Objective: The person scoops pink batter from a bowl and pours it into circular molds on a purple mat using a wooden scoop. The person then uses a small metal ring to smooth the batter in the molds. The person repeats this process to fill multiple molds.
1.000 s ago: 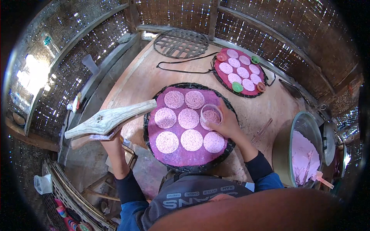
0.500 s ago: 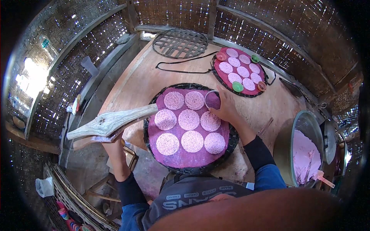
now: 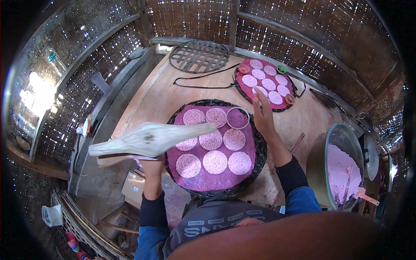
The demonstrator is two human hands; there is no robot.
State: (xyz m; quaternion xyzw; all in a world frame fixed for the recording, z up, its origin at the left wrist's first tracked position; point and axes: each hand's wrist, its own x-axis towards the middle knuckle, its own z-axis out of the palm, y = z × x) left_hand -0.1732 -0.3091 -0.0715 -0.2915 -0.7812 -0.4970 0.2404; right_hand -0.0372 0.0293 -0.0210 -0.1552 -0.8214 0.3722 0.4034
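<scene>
Left hand [image 3: 152, 165]: curled around the underside of a wooden tool [image 3: 149, 139], with the fingers mostly hidden.
Right hand [image 3: 263, 115]: stretched long at the fingers, with nothing visibly gripped; contact with anything beyond, cannot tell.
Wooden tool, place: directly above the left hand, partly over the near tray [image 3: 261, 149].
Wooden tool, long axis: runs left to right across the left hand; points its slim end toward the right hand, rising slightly away from the body; broadens at mid-length.
Discs [image 3: 215, 162], laid: eight, pink, on purple cloth [image 3: 229, 182] between the hands; one partly covered by the tool.
Ring [image 3: 237, 128], unfilled: just left of the right hand; encloses bare cloth; apparently the one place of nine remaining.
Far tray [image 3: 271, 107]: just beyond the right hand; bears similar discs, apparently complete.
Pink mass [image 3: 340, 169]: in a basin [image 3: 310, 169] right of the right hand; seemingly ample.
</scene>
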